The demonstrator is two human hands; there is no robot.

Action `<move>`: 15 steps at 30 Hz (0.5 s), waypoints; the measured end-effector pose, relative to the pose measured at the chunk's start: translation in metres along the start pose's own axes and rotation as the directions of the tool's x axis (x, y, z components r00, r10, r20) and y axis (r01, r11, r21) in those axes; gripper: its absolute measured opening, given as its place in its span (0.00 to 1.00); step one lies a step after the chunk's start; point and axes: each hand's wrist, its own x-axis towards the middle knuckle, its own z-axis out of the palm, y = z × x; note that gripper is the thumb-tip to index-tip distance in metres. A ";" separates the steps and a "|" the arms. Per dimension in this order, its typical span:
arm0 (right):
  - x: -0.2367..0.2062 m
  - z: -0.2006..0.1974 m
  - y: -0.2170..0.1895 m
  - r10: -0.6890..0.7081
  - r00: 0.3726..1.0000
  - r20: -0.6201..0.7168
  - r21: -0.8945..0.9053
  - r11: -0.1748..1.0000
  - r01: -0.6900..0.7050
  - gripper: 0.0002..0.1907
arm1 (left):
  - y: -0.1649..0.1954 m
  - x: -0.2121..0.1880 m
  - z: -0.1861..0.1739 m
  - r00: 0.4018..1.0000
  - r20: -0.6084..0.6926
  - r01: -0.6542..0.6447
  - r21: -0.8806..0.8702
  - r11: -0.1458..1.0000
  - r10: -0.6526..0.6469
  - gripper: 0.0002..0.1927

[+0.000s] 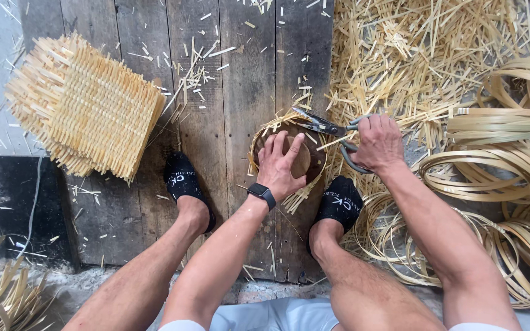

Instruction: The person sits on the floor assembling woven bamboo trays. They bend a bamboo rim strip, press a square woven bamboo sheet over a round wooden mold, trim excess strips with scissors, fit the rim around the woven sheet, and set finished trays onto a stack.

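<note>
Right, landmark = the round wooden form (300,160) on the plank floor (228,92) between the two black shoes. Left hand (282,165) lies flat on top of the form, fingers spread, grip apart and pressing, not wrapped around anything; black watch (262,194) on that wrist. A woven bamboo piece (277,125) wraps the form's edge, loose strip ends sticking out past the rim. Right hand (377,142) is just right of the form, grip clamped on the handles of the shears (329,127); blades point left over the form's top edge (blades slightly parted, at the strip ends). Stack of woven mats (84,110) well left of the form. Bamboo hoops (504,165) and a trimmings pile (394,55) to its right.
</note>
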 end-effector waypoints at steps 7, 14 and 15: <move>-0.005 0.003 0.003 0.040 0.994 0.101 0.055 0.997 -0.046 0.16 | 0.013 -0.005 0.012 0.946 -0.204 0.220 -0.164 0.962 -0.251 0.61; 0.002 0.000 -0.006 0.023 1.000 -0.007 0.027 0.999 -0.023 0.14 | -0.003 -0.003 0.009 0.981 -0.138 0.121 -0.098 0.988 -0.134 0.59; 0.003 0.000 -0.006 0.036 0.990 0.136 0.018 0.999 -0.039 0.13 | -0.004 -0.002 0.008 0.987 -0.117 0.102 -0.086 0.991 -0.112 0.59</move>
